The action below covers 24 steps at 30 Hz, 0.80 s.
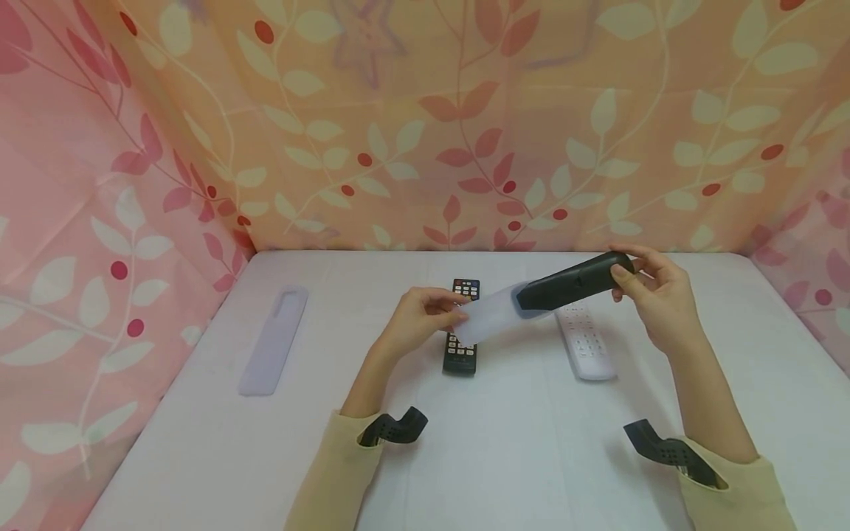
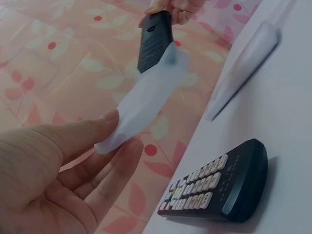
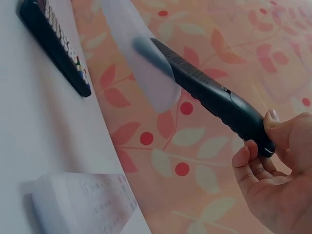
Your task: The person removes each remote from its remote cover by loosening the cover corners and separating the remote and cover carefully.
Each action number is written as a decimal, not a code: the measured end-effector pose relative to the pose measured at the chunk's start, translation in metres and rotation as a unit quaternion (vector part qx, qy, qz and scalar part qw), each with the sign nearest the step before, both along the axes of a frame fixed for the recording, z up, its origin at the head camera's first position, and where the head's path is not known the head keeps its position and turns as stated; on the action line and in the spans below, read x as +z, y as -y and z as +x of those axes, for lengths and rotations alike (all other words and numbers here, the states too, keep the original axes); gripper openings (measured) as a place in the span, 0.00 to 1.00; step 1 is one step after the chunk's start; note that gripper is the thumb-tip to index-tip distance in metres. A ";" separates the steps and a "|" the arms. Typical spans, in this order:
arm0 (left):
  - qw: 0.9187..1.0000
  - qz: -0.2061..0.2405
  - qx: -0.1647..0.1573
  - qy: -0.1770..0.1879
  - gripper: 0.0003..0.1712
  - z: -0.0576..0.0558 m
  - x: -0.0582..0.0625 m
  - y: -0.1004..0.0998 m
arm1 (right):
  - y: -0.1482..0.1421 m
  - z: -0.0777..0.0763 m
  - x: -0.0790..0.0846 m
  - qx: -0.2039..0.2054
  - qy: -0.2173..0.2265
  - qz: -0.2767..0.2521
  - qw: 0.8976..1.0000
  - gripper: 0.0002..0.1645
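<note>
My right hand (image 1: 660,299) pinches one end of a black remote control (image 1: 578,282), raised above the table and tilted. The remote's other end sits inside the mouth of a translucent silicone remote cover (image 1: 491,313). The cover's far end is pinched between thumb and fingers of my left hand (image 1: 421,321). In the left wrist view the cover (image 2: 151,97) looks limp and bent, and most of the remote (image 2: 156,41) is outside it. From the right wrist, the remote's tip shows dimly through the cover (image 3: 141,58).
A second black remote (image 1: 460,361) with white buttons lies below my left hand, partly hidden by it and the cover. To the right lies a white remote (image 1: 587,343). A pale, lilac-tinted sleeve (image 1: 272,343) lies at the left. Patterned cloth (image 1: 398,147) hangs behind the white table (image 1: 505,457).
</note>
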<state>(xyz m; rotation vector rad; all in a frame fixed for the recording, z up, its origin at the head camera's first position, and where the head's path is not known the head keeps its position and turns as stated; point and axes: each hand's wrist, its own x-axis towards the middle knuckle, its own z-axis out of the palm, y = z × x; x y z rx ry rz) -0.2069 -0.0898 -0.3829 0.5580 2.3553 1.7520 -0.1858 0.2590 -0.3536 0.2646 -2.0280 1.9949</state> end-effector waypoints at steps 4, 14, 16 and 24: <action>0.999 -0.031 -0.006 -0.007 0.15 0.000 -0.002 -0.005 | 0.004 0.002 0.001 0.003 -0.019 0.020 1.000 0.21; 0.999 -0.053 -0.011 0.000 0.15 0.006 -0.004 -0.018 | 0.019 0.005 0.002 0.053 -0.053 0.042 0.996 0.22; 0.998 -0.054 -0.013 -0.001 0.16 0.007 -0.004 -0.021 | 0.021 0.005 0.002 0.059 -0.056 0.048 0.996 0.22; 0.999 -0.050 -0.004 0.009 0.18 0.009 -0.008 -0.028 | 0.023 0.006 0.001 0.053 -0.046 0.074 0.995 0.22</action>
